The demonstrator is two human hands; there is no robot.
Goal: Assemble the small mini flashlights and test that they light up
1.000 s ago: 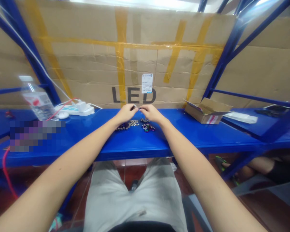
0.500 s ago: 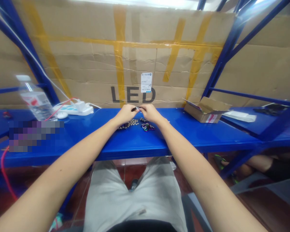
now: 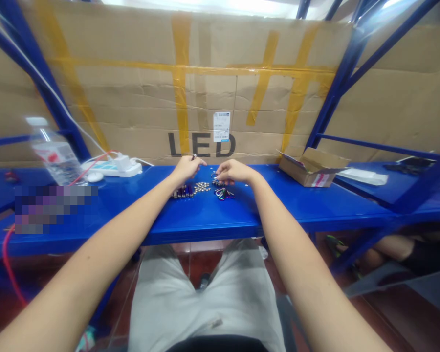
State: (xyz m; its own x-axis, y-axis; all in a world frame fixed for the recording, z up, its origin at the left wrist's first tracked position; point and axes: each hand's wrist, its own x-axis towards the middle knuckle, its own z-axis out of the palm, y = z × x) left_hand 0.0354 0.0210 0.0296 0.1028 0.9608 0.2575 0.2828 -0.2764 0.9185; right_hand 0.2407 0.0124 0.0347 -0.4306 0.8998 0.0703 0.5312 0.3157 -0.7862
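My left hand [image 3: 186,167] is raised over the blue table with its fingers curled round a small dark cylindrical piece [image 3: 194,157], whose end sticks up above the knuckles. My right hand [image 3: 234,171] is lower, fingertips pinched at a thin metal ring [image 3: 213,174] just above a small heap of metal rings [image 3: 217,183]. Under the left wrist lies a row of dark purple cylinders [image 3: 183,191]. Beside them, small round silvery parts [image 3: 202,187] are spread out. Nearer to me, several shiny coloured carabiners [image 3: 224,194] lie together.
An opened cardboard box [image 3: 311,168] stands on the blue table [image 3: 212,217] to the right. On the left are a water bottle [image 3: 55,151] and a white power strip [image 3: 121,166] with cables. A large cardboard sheet [image 3: 139,107] closes off the back. A person's leg [image 3: 392,247] shows at lower right.
My hands were together over the parts and have come apart. The left moved slightly left with the dark piece; the right dropped to the rings.
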